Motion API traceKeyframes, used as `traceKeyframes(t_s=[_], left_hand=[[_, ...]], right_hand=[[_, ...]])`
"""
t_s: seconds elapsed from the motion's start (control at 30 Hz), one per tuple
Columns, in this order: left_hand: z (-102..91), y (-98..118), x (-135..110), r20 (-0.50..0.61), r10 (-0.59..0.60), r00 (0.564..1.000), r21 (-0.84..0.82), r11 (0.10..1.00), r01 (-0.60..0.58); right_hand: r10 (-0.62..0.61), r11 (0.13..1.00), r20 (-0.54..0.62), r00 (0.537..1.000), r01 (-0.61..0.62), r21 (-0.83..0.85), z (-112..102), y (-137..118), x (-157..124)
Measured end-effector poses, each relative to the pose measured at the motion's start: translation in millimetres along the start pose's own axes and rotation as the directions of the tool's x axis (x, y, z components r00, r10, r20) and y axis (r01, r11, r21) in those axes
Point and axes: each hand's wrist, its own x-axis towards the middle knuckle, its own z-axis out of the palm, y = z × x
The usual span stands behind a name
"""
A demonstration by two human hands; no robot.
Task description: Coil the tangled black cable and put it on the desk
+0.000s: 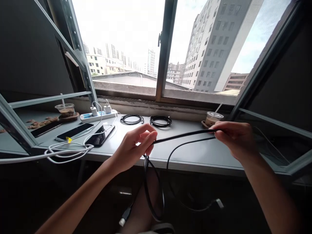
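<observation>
A black cable (184, 134) stretches between my two hands above the front of the table. My left hand (137, 143) pinches it, and a loop of the same cable hangs below that hand. My right hand (232, 139) grips the cable further right, thumb against fingers. One plug (125, 217) with a light metal tip dangles low on the left; another connector (219, 203) hangs low on the right. Two black coiled cables, a left coil (132, 123) and a right coil (161, 126), lie on the table behind my hands.
The grey table (195, 156) stands under a window. On its left are two phones, one a black phone (100, 136), a white cable (69, 151), a power strip (97, 115) with chargers and a drink cup (65, 111). Another cup (211, 120) stands behind my right hand. Metal shelf frames flank both sides.
</observation>
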Motion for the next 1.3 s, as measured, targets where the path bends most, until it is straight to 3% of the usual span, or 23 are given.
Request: traceKeyframes(t_s=[0.2,0.33,0.5,0.6,0.7,0.77,0.83,0.93,1.1,1.23,1.3], left_hand=[[-4.4,-15,-4,0.266,-0.149,0.952,-0.187,0.961,0.203],[10.5,-27,-12,0.410,-0.150,0.899,-0.202,0.947,0.250],[44.7,-19,-20,0.281,-0.282,0.917,0.058,0.959,0.278],[52.0,-17,-18,0.261,-0.191,0.946,0.042,0.982,0.186],[47.7,-23,-9,0.320,-0.050,0.946,-0.125,0.988,0.095],[43.1,-26,1,0.401,-0.015,0.916,-0.242,0.962,0.122],[40.2,-27,9,0.460,-0.033,0.887,-0.297,0.936,0.189],[41.0,-24,14,0.467,-0.082,0.881,-0.325,0.910,0.257],[40.8,-25,4,0.503,-0.178,0.846,-0.301,0.881,0.365],[20.7,-28,0,0.547,-0.151,0.823,-0.328,0.866,0.377],[6.9,-26,2,0.630,-0.159,0.760,-0.276,0.869,0.411]], right_hand=[[-0.199,0.970,-0.128,0.972,0.177,-0.167,6,-36,13],[-0.211,0.956,-0.224,0.952,0.153,-0.250,4,-38,23],[-0.226,0.933,-0.311,0.923,0.113,-0.342,8,-36,37],[-0.296,0.917,-0.324,0.899,0.172,-0.360,6,-37,42],[-0.331,0.923,-0.357,0.873,0.222,-0.314,4,-41,46],[-0.343,0.921,-0.355,0.870,0.238,-0.307,5,-45,48],[-0.345,0.917,-0.329,0.879,0.242,-0.316,7,-48,50],[-0.342,0.918,-0.313,0.886,0.244,-0.314,9,-52,52],[-0.324,0.921,-0.267,0.908,0.238,-0.307,13,-50,50],[-0.301,0.924,-0.265,0.916,0.211,-0.320,18,-48,47],[-0.290,0.928,-0.272,0.918,0.200,-0.316,22,-50,45]])
